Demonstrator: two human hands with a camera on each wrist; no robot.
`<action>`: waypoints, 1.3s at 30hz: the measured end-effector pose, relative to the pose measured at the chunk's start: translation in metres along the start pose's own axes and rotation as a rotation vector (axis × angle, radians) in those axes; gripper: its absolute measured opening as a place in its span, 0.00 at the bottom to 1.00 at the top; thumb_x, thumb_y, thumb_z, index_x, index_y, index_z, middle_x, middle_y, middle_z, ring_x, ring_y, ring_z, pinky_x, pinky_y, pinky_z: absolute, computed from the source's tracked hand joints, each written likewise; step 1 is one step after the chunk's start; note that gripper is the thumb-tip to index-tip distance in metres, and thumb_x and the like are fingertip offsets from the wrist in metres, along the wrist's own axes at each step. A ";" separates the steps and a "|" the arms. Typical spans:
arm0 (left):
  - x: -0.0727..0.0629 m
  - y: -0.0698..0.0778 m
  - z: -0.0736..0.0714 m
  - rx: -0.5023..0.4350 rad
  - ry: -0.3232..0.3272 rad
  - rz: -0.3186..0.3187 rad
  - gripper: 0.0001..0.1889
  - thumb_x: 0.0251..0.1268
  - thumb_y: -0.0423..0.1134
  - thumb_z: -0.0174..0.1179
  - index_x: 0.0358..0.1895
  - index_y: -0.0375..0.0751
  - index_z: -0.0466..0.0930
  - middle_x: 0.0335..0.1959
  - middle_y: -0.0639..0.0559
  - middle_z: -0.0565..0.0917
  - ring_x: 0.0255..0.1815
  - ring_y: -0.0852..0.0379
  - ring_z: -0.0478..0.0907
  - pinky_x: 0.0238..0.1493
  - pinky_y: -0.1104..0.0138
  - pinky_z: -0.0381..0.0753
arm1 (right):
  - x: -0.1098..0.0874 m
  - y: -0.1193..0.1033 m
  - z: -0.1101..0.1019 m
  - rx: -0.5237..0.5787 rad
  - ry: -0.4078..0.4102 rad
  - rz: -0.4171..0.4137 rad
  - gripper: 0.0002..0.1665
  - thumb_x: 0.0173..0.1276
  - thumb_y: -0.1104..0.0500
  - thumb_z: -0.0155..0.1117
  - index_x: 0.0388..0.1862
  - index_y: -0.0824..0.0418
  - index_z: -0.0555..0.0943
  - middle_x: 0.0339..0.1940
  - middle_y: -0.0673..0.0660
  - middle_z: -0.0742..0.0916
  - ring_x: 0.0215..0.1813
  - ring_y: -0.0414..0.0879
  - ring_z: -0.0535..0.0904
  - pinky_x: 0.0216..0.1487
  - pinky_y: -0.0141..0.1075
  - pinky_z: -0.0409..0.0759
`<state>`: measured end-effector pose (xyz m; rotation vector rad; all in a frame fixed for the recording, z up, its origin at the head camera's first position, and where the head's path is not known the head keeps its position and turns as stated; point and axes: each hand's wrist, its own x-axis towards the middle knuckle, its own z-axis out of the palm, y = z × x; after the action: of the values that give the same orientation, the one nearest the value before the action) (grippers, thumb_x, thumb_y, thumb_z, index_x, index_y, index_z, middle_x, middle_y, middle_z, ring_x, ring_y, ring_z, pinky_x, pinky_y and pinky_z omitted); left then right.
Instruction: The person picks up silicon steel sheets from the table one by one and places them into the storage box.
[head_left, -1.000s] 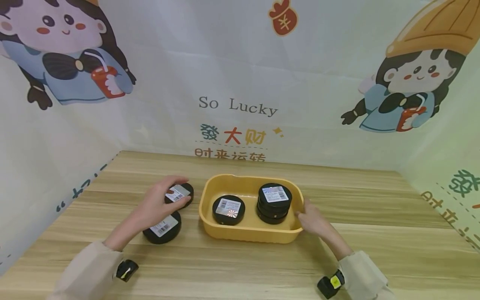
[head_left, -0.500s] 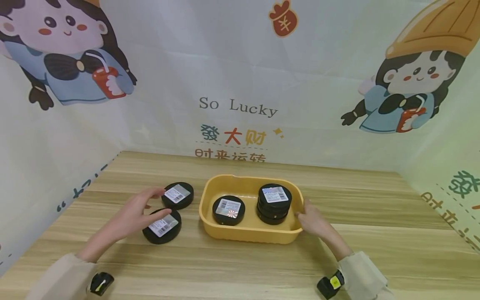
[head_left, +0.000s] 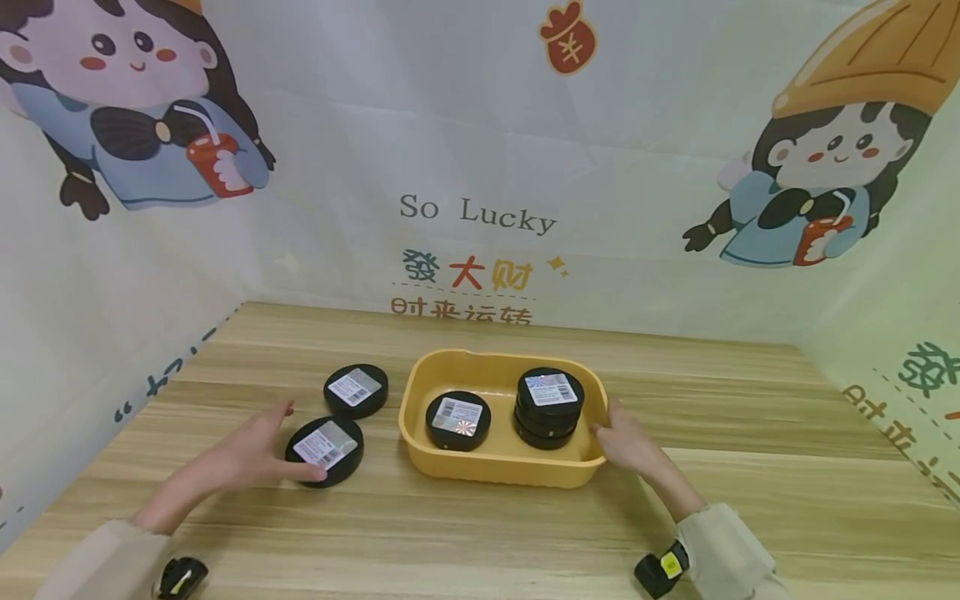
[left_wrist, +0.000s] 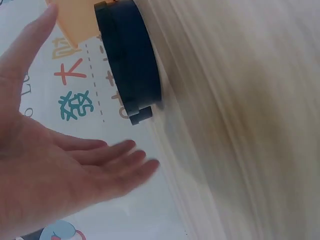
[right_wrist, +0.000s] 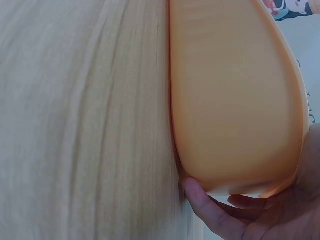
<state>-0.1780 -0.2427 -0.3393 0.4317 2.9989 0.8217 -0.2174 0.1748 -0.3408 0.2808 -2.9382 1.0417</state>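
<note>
My left hand (head_left: pixel 243 454) hovers with fingers spread at the left of the nearer black round case (head_left: pixel 326 451), which lies flat on the table, white label up. In the left wrist view a gap shows between hand and case, and a small tab sticks out at the case's edge. Just behind it lies a second black round case (head_left: pixel 356 390). My right hand (head_left: pixel 628 435) holds the right end of a yellow plastic bin (head_left: pixel 495 473), its fingers bent round the end wall. Inside the bin are a single black case (head_left: pixel 457 421) at left and a stack of black cases (head_left: pixel 548 407) at right.
The wooden table (head_left: pixel 465 542) carries everything. A printed cloth (head_left: pixel 337 183) with cartoon figures and lettering hangs behind it and along both sides. A small black device (head_left: pixel 662 570) with a yellow mark sits at the right cuff.
My left hand has let go of the rear case on the table and drawn back left and nearer, to beside the front case. My right hand and the bin have stayed put.
</note>
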 end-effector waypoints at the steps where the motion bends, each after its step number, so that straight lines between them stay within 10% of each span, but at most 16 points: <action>1: 0.000 -0.001 0.001 0.013 -0.013 -0.008 0.55 0.35 0.51 0.71 0.57 0.12 0.48 0.51 0.16 0.62 0.53 0.25 0.60 0.51 0.41 0.63 | 0.000 0.000 0.000 0.000 -0.001 0.001 0.19 0.58 0.68 0.47 0.45 0.81 0.63 0.37 0.71 0.76 0.39 0.58 0.71 0.42 0.48 0.72; 17: 0.008 -0.001 0.009 0.291 -0.115 -0.160 0.57 0.23 0.58 0.72 0.49 0.10 0.56 0.38 0.22 0.64 0.43 0.28 0.60 0.44 0.44 0.66 | 0.000 0.001 0.000 -0.003 0.001 0.013 0.18 0.58 0.69 0.47 0.44 0.81 0.64 0.36 0.71 0.76 0.39 0.58 0.71 0.41 0.48 0.72; 39: 0.014 0.003 0.016 0.182 -0.090 -0.058 0.50 0.24 0.51 0.74 0.51 0.18 0.61 0.38 0.31 0.66 0.41 0.37 0.62 0.40 0.51 0.66 | 0.000 0.000 0.000 -0.017 -0.011 0.015 0.19 0.58 0.68 0.47 0.46 0.82 0.63 0.39 0.73 0.76 0.41 0.59 0.71 0.43 0.49 0.72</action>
<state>-0.1891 -0.2285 -0.3509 0.3705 2.9969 0.5123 -0.2178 0.1753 -0.3407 0.2659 -2.9614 1.0197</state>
